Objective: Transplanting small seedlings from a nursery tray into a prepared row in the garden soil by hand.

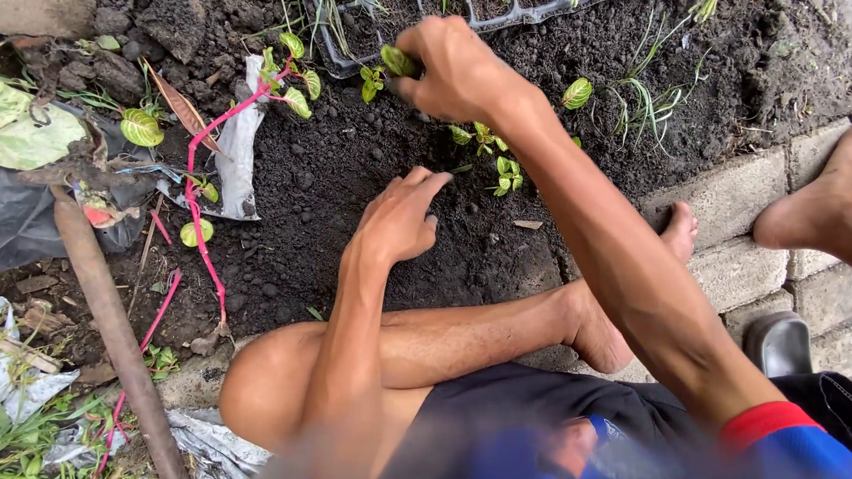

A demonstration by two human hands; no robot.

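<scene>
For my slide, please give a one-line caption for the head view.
Right hand holds a green seedling near the seedling tray; left hand presses dark soil.

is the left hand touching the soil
Touching. The head view shows the left hand resting palm down, fingers spread, flat on the dark soil, with no gap visible under it.

Seedling tray (493,11) — cut off above

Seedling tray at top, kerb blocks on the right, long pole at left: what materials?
Seedling tray: thin moulded plastic, grey, slightly glossy; the cell walls look flimsy. Kerb blocks: concrete or cement pavers, matt grey with a gritty face. Pole: probably rusted metal pipe or weathered wood; brown and rough, cannot tell which.
</scene>
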